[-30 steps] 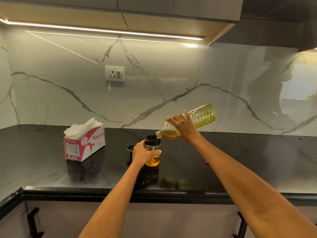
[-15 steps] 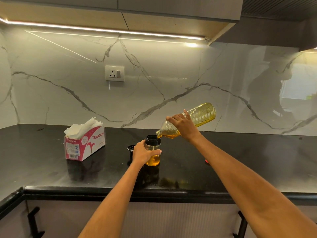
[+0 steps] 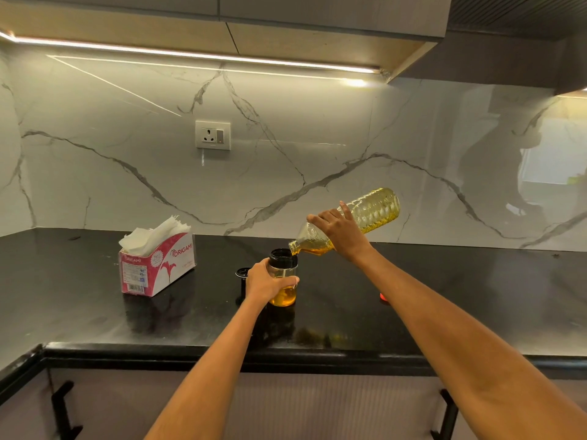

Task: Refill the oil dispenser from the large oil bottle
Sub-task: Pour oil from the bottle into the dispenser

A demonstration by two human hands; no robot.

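In the head view, we see almost no change from a second ago: the big oil bottle [image 3: 355,222] keeps the same tilt, with its base raised toward the wall and its mouth low, just over the black rim of the oil dispenser [image 3: 283,277]. The bottle's base has risen only very little. The right hand [image 3: 341,230] grips the bottle near the shoulder, with the fingers curled over the top. The left hand [image 3: 265,281] holds the dispenser, fingers wrapped around its clear body, and keeps it upright on the black desk [image 3: 444,296].

The dispenser stands at the middle of the desk, and amber oil fills its lower part. We cannot see the stream itself. We judge that the pour is still going on, and that the dispenser is not yet full.

A small black lid [image 3: 243,274] stands just behind the left hand. A tissue box [image 3: 158,268] sits well apart to the left. Something small and red [image 3: 384,296] lies under the right forearm.
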